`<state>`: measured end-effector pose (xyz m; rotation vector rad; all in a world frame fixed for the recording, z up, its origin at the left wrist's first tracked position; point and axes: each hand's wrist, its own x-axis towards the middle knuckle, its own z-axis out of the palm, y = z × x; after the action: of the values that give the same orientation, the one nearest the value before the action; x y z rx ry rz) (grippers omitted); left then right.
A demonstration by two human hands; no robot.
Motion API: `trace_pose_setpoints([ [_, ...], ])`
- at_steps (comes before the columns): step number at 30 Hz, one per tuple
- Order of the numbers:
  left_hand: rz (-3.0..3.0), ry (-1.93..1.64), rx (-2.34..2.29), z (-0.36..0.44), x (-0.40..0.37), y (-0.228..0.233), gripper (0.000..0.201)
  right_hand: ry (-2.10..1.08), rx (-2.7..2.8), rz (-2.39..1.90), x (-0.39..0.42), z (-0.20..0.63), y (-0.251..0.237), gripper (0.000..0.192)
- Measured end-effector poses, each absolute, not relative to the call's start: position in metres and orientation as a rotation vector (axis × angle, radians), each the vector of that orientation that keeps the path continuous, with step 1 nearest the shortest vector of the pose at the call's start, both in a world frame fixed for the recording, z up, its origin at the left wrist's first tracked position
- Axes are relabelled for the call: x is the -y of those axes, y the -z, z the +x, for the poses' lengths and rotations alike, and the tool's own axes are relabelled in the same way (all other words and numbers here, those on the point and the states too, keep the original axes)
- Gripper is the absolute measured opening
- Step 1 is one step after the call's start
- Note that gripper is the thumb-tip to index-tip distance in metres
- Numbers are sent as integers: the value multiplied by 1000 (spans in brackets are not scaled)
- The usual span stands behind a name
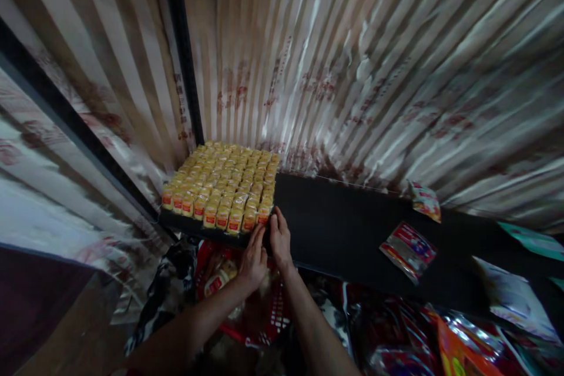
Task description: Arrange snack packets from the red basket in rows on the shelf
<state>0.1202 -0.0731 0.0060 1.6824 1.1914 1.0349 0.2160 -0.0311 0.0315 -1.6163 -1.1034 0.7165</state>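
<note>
Rows of small yellow snack packets (224, 182) with red labels stand packed tightly together in a block at the left end of a black shelf (326, 223). My left hand (254, 261) reaches up to the front right corner of the block, its stretched fingertips touching the lowest front packets. Beside it, my right hand (280, 238) lies along the right side of the corner packet, fingers extended. Neither hand visibly grips a packet. Below my hands is a red plastic basket (279, 311) with more wrapped packets inside, partly hidden by my forearms.
On the shelf's right part lie a red and clear packet (409, 251), a small colourful bag (425, 201) and a white bag (517, 294). Several shiny bags, one orange (462, 346), sit below the front edge. Corrugated sheeting (308, 70) and a dark upright post (183, 41) stand behind.
</note>
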Motion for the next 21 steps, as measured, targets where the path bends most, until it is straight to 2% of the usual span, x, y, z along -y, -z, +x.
trace_pose_setpoints([
  [6,1727,-1005,-1186,120,73,-4,59,-919,1076,-1387,27,204,-25,66],
  [15,1694,-1023,-1235,122,74,-3,55,-968,900,-1345,7,205,-21,76],
  [21,1657,-980,-1277,123,75,4,53,-918,1016,-1334,-3,199,-12,73],
])
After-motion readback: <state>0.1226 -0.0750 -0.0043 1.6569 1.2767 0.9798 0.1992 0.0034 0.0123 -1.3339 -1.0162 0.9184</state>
